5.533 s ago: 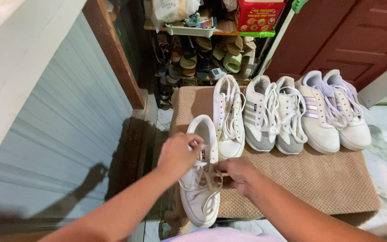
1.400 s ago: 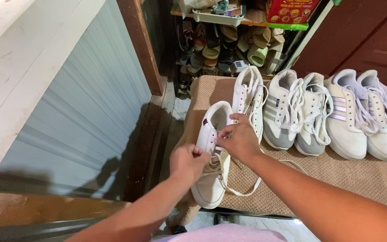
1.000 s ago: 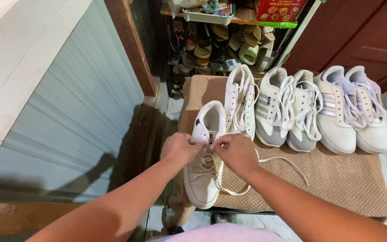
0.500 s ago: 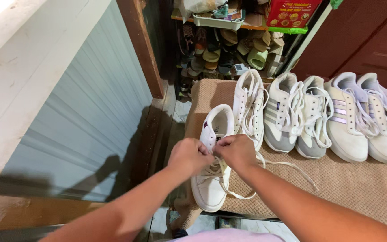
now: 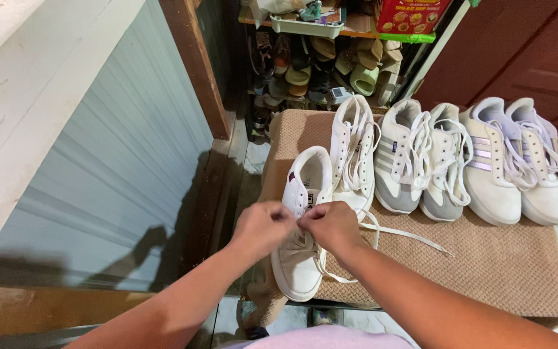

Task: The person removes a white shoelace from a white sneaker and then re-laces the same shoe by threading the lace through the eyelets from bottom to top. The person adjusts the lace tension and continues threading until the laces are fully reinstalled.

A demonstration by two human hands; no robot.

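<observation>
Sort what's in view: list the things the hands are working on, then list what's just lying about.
In hand:
left hand
right hand
plain white lace-up sneaker nearest the person
its loose white lace

Lying about:
second white sneaker
grey-striped pair
lilac-striped pair
brown woven mat
sandal rack

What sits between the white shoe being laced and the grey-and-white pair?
One more white shoe with loose laces stands between the laced shoe and the grey-and-white pair, on the brown mat; head view.
</observation>
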